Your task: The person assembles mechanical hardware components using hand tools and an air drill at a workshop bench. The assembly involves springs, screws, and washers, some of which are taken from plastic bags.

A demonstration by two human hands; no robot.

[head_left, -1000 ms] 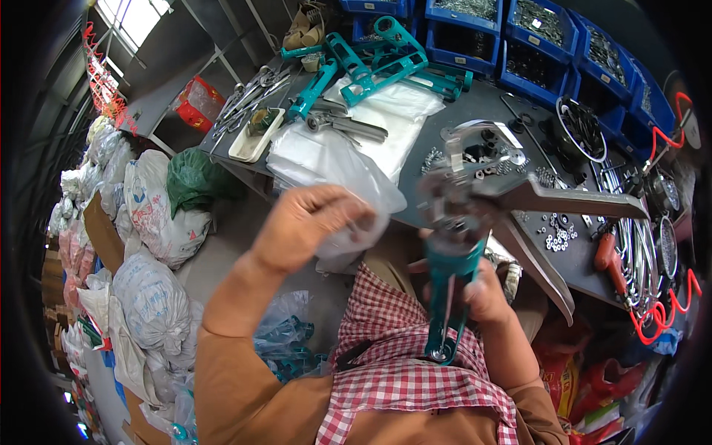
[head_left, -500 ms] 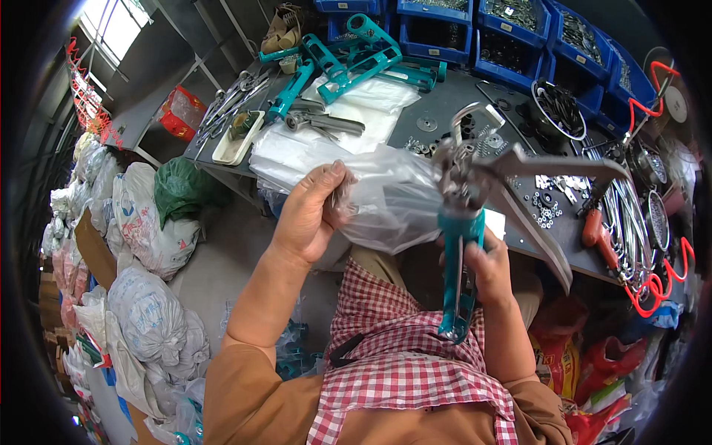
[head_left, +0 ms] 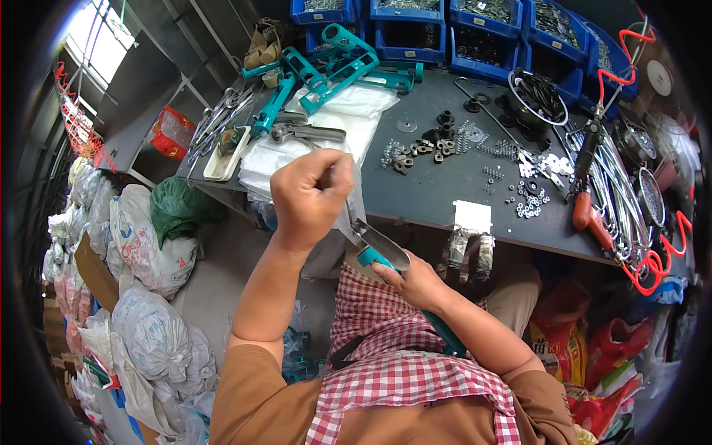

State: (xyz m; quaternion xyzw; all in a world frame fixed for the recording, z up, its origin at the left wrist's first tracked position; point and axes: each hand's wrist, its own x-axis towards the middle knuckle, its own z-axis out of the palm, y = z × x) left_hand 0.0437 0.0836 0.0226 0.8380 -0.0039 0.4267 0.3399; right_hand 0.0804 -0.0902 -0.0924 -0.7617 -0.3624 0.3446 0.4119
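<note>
In front of my apron, my right hand point(head_left: 417, 283) grips a teal caulking gun point(head_left: 368, 256) with a grey metal handle. The gun's handle end points up and to the left, toward my other hand. Its teal body passes behind my right forearm and shows again below it. My left hand point(head_left: 308, 199) is raised and closed, the fingers curled around a clear plastic bag point(head_left: 356, 194). The bag hangs beside the gun's handle end; whether the handle is inside it I cannot tell.
On the bench point(head_left: 415, 193) lie a stack of clear bags point(head_left: 363, 119), teal gun frames point(head_left: 326, 74), loose springs and nuts point(head_left: 530, 202), and a red-handled power screwdriver point(head_left: 589, 215). Blue parts bins point(head_left: 411, 44) line the back. Stuffed sacks point(head_left: 152, 326) stand on the floor at left.
The caulking gun has swung down and left, its handle end now near my left hand. The bag, earlier spread open, now hangs narrow. My left hand has turned and risen slightly.
</note>
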